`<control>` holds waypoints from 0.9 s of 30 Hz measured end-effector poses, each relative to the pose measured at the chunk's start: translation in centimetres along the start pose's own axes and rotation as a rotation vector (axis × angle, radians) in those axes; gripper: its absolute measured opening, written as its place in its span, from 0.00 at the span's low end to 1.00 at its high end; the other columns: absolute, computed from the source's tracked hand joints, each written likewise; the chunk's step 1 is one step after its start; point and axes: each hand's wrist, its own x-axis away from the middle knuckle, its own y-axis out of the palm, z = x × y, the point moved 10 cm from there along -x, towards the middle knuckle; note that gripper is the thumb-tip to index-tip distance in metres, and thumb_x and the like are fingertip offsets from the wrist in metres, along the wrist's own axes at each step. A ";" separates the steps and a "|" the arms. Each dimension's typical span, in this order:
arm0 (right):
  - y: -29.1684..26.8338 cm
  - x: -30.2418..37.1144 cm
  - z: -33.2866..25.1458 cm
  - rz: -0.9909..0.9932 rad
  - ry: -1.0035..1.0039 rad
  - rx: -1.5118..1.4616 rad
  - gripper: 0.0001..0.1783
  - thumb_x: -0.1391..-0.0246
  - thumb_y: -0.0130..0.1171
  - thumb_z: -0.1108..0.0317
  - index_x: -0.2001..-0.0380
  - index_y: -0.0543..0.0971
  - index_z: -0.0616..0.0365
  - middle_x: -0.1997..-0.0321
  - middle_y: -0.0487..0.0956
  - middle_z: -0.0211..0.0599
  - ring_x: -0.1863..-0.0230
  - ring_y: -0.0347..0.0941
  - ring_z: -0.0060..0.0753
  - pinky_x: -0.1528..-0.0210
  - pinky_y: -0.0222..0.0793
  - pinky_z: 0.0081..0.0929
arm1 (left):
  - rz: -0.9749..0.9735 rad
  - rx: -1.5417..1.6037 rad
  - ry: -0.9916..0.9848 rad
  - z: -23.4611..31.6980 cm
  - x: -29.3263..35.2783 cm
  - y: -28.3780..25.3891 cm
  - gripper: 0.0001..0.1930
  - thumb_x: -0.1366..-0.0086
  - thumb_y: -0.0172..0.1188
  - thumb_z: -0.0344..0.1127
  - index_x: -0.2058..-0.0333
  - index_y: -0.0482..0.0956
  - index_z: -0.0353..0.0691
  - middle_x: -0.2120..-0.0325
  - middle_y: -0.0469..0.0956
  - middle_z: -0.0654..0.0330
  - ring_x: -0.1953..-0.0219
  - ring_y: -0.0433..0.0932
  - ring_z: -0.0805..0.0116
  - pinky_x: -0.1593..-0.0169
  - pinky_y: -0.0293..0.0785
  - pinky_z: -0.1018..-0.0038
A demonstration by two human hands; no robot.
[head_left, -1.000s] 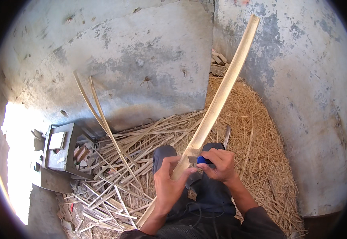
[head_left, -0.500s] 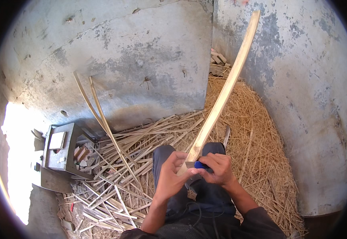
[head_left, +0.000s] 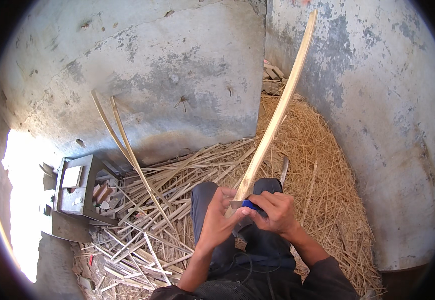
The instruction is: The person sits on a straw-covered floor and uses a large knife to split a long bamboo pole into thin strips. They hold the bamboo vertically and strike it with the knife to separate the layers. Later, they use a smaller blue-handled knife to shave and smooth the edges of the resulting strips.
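Blue-handled knife [head_left: 245,204] across a pale strip [head_left: 276,120] — both hands busy.
I have the left hand [head_left: 215,218] wrapped around the strip's near end and the right hand [head_left: 276,212] clenched on the knife handle; the strip slants up from between the knees [head_left: 205,192] — above straw [head_left: 327,200] strewn to the floor's far corner.

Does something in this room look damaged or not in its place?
Yes. The back wall looks damaged: its surface is worn into grey patches, with small pits. At left, loose strips lie crossed in an untidy heap. The long strip in the left hand shows no clear damage.
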 end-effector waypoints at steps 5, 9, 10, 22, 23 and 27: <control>-0.7 -0.5 0.5 0.007 0.024 0.060 0.16 0.44 0.73 0.52 0.60 0.87 0.51 0.76 0.77 0.28 0.82 0.72 0.32 0.78 0.67 0.31 | 0.040 -0.095 0.081 0.5 0.0 0.0 0.19 0.26 0.68 0.35 0.45 0.70 0.35 0.61 0.86 0.57 0.60 0.79 0.80 0.58 0.75 0.78; -1.5 -1.0 2.1 0.059 0.040 0.084 0.18 0.42 0.72 0.48 0.64 0.86 0.52 0.77 0.78 0.30 0.82 0.73 0.35 0.79 0.66 0.32 | 0.075 -0.026 0.021 -0.7 0.6 -0.2 0.15 0.24 0.65 0.35 0.48 0.71 0.34 0.63 0.86 0.57 0.62 0.77 0.80 0.60 0.73 0.78; -1.4 -1.1 2.0 0.039 0.041 0.101 0.19 0.42 0.72 0.47 0.66 0.86 0.53 0.77 0.78 0.31 0.82 0.74 0.36 0.79 0.66 0.33 | 0.084 -0.051 0.010 -0.8 0.7 -0.4 0.15 0.24 0.65 0.35 0.49 0.72 0.34 0.64 0.86 0.58 0.63 0.77 0.80 0.60 0.72 0.78; -10.4 -0.5 16.5 0.524 0.601 0.192 0.22 0.31 0.65 0.51 0.61 0.86 0.62 0.78 0.81 0.37 0.79 0.74 0.27 0.75 0.67 0.30 | 0.056 -0.316 -0.173 -3.6 5.3 -1.2 0.16 0.27 0.69 0.38 0.53 0.75 0.33 0.70 0.86 0.55 0.68 0.77 0.78 0.63 0.73 0.75; -10.6 -0.5 16.6 0.499 0.588 0.168 0.22 0.31 0.64 0.51 0.61 0.86 0.63 0.77 0.81 0.36 0.79 0.74 0.27 0.75 0.68 0.30 | 0.031 -0.321 -0.193 -3.9 5.7 -1.2 0.16 0.27 0.69 0.39 0.54 0.75 0.33 0.70 0.86 0.55 0.68 0.77 0.78 0.62 0.73 0.74; -8.4 -0.6 14.5 0.385 0.463 -0.014 0.22 0.31 0.63 0.50 0.60 0.85 0.63 0.75 0.82 0.35 0.78 0.74 0.26 0.75 0.68 0.30 | 0.076 -0.273 -0.137 -3.6 5.1 -1.5 0.16 0.26 0.69 0.38 0.51 0.77 0.32 0.69 0.87 0.56 0.67 0.77 0.79 0.61 0.73 0.75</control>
